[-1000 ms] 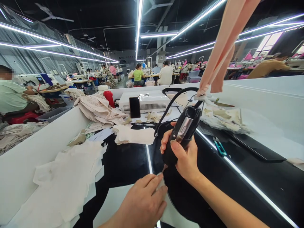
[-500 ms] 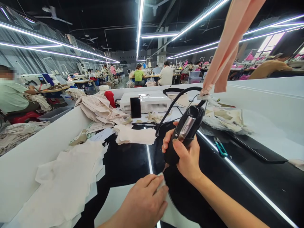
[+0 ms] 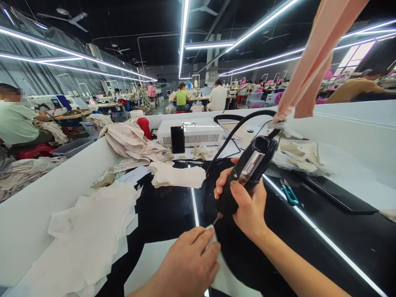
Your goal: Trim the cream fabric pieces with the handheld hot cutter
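The right hand (image 3: 247,206) grips a smooth black cutter handle (image 3: 244,175), while at seven o'clock the flattened left hand (image 3: 185,264) pins pale fabric (image 3: 145,264).

The right hand (image 3: 247,206) with the black handheld tool (image 3: 244,175) has drifted a little to the right and slightly toward the near edge of the worktop (image 3: 167,210) over the last second; the tool's tip (image 3: 217,218) now sits just past the far edge of the white fabric piece (image 3: 148,264), where before it lay closer to the fingers. The left hand (image 3: 188,264) has slid slightly right along that piece. The pink strap (image 3: 312,66) overhead and the tool's cable (image 3: 235,132) have shifted right with the tool
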The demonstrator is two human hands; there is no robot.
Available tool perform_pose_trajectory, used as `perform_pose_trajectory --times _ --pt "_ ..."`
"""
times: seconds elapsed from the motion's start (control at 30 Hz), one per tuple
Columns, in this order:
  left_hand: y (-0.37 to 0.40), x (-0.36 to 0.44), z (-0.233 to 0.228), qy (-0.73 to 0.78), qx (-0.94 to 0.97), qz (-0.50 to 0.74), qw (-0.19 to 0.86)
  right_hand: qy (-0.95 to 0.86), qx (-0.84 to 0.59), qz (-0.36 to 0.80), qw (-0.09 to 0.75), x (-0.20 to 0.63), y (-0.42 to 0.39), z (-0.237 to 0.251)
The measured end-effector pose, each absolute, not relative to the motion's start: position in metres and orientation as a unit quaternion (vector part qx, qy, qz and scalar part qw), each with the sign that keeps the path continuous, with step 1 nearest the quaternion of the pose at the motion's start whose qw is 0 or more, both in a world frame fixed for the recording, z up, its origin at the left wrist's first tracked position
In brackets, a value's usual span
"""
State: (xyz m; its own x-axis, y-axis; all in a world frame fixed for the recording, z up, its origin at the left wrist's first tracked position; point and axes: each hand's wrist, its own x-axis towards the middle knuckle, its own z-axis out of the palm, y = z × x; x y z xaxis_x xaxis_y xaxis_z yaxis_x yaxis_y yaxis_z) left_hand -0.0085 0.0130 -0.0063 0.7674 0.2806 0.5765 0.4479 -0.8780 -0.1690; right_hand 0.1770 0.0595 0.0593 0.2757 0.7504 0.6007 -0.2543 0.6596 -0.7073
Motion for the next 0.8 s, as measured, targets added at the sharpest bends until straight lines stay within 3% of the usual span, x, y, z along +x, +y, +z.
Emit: perform_pose_trajectory --times 0.8 --pt "0.0134 -0.0012 -0.0052 -0.172 -0.927 -0.283 0.177 -0.500 -0.266 0.333 0.754 0.1721 0.0568 0.0576"
